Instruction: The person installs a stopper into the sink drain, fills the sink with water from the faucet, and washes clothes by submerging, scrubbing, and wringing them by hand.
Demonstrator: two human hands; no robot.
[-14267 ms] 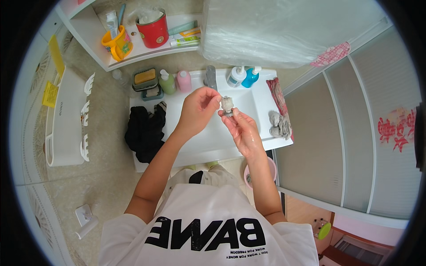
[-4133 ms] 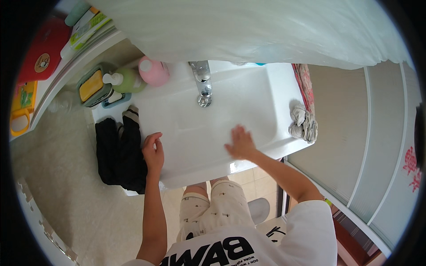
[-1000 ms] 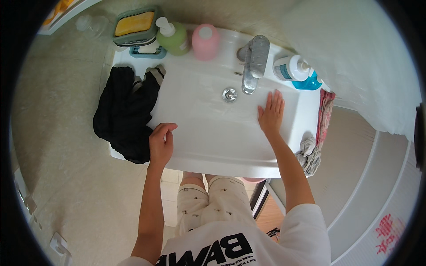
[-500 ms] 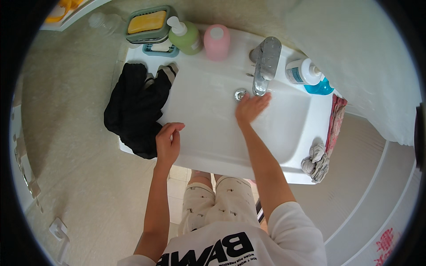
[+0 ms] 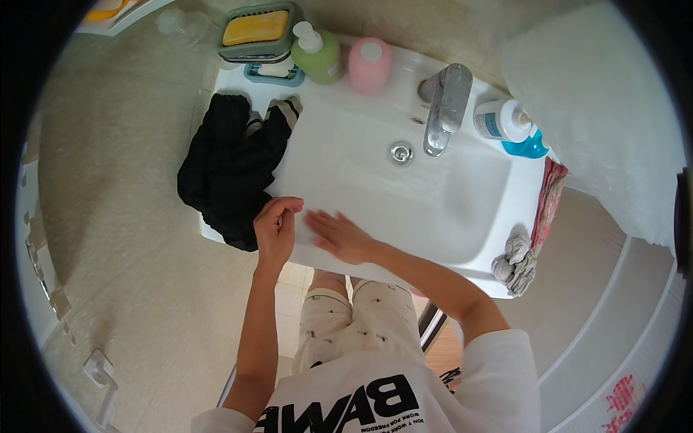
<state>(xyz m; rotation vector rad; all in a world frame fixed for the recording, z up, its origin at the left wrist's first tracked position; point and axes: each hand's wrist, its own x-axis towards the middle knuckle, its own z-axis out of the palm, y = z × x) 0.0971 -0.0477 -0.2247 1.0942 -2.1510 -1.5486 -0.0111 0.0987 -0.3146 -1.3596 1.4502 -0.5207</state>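
Note:
My right hand [image 5: 341, 237] is open over the near edge of the white sink [image 5: 462, 180], fingers held out toward my left hand, and it holds nothing I can see. My left hand [image 5: 276, 222] is loosely curled at the front left of the sink, with nothing visible in it. Right against it lies a bunched black garment [image 5: 227, 169] with grey striped trim, heaped on the sink's left rim. The two hands are a small gap apart. Farther back, the metal faucet [image 5: 449, 108] reaches over the basin beside the round drain [image 5: 401, 153].
Along the back rim stand a soap dish with a yellow bar [image 5: 255, 29], a green pump bottle [image 5: 317, 58] and a pink bottle [image 5: 370, 66]. A white pump bottle [image 5: 503, 120], blue dish [image 5: 527, 146], red cloth [image 5: 550, 202] and grey cloth [image 5: 515, 265] line the right side.
My right hand has moved from under the faucet, near the drain, toward the near left, close to my left hand. The left hand has barely moved. The view has shifted slightly.

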